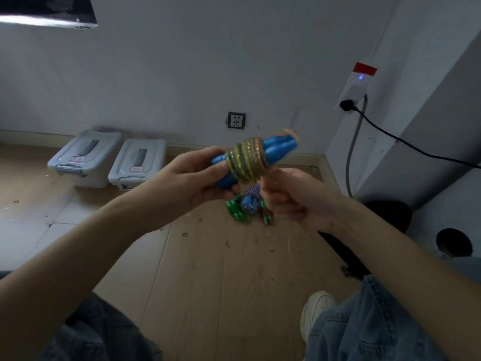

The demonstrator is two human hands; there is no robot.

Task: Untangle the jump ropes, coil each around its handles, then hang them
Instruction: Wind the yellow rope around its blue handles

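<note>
The left hand (pixel 194 178) gripped a pair of blue handles (pixel 279 148) held side by side, fingers curled round their lower ends so that those ends were mostly covered. A yellow-green rope (pixel 246 162) was wound in tight turns around the middle of the handles; the turns nearest the upper end looked more orange, though motion blur made the colour hard to judge. The right hand (pixel 291 199) sat just below and beside the coil, fingers curled in a loose fist; it seemed to pinch the rope's free end, but the blur there hid the strand itself, so what it held could not be told for sure. A pale smear above the handles' tips was too blurred to identify.

On the wooden floor (pixel 197 269) behind the hands lay more ropes, partly hidden by both hands: a green bundle (pixel 235 208) and a blue-and-white striped bundle (pixel 251 198), touching each other. Two grey lidded bins (pixel 112 157) stood against the wall (pixel 182 61), well apart from the ropes. Denim-covered knees and one white shoe (pixel 316 308) were cut off by the bottom edge
</note>
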